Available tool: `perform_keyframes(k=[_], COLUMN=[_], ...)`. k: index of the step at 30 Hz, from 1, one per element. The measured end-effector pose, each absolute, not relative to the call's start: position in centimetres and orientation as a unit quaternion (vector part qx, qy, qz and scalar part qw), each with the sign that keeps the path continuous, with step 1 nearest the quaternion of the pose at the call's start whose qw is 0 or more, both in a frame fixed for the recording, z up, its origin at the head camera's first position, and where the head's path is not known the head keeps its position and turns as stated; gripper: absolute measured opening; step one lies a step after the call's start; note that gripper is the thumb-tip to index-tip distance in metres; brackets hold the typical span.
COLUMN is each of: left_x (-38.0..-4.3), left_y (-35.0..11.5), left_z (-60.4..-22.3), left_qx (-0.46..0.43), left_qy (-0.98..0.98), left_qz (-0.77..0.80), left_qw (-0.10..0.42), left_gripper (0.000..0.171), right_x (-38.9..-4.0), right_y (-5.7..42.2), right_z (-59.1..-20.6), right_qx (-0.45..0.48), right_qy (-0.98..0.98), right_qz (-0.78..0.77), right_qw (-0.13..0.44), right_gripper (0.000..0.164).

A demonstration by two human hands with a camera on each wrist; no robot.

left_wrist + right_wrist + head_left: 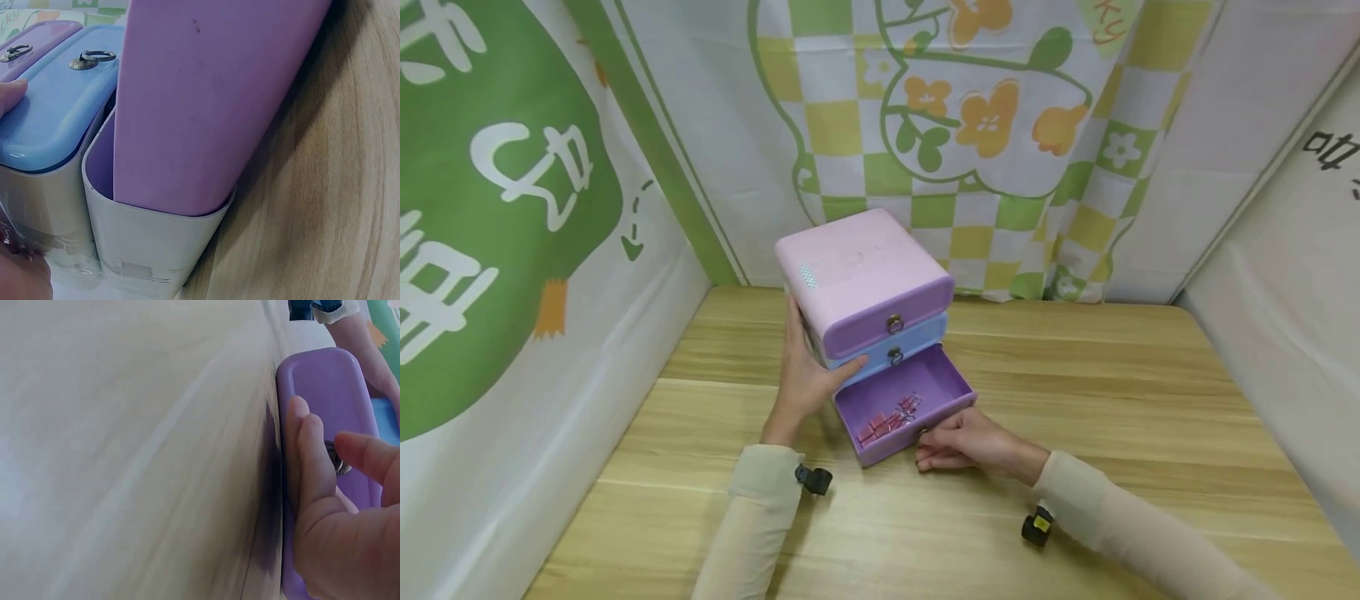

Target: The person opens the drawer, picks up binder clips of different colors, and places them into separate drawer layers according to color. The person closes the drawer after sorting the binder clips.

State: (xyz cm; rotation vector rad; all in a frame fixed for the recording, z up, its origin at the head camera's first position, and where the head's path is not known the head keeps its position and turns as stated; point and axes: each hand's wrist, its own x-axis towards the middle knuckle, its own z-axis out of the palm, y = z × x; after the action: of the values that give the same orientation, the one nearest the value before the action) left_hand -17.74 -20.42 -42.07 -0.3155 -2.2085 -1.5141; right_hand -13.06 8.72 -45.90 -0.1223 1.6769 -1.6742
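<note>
A small three-drawer storage box [865, 258] with a pink top stands on the table, its bottom purple drawer [936, 379] pulled well out. Inside that drawer lie several pink binder clips [891, 417]. My left hand [805, 375] holds the box by its left side, with the thumb on the front of the blue middle drawer [62, 106]. At the bottom drawer's front, my right hand [966, 442] pinches the metal ring pull [337, 457]; the fingers partly hide it. The top purple drawer [857, 327] and the blue one are closed.
The wood-grain table [1112, 400] extends around the box on both sides. A patterned cloth [985, 167] hangs behind it, and a green-and-white printed sheet [550, 250] hangs on the left. Black straps with small devices [814, 479] are on both wrists.
</note>
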Motion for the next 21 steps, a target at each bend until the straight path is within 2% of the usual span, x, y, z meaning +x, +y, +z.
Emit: perform_keyframes(k=[6, 21], left_x=[-18.6, -18.3], left_y=[-21.0, -21.0], left_z=[-43.1, -42.8], left_qx=[-0.120, -0.106], left_qy=[-0.797, -0.810], left_qz=[-0.548, -0.533], left_qw=[0.224, 0.222], left_gripper=[0.150, 0.149], right_x=[-13.3, -15.7], right_y=[7.8, 5.4], right_z=[-45.9, -45.5], right_qx=[-0.023, -0.003], right_qy=[0.642, 0.638], right_qz=[-0.673, -0.698], right_qw=[0.367, 0.326], right_gripper=[0.035, 0.038])
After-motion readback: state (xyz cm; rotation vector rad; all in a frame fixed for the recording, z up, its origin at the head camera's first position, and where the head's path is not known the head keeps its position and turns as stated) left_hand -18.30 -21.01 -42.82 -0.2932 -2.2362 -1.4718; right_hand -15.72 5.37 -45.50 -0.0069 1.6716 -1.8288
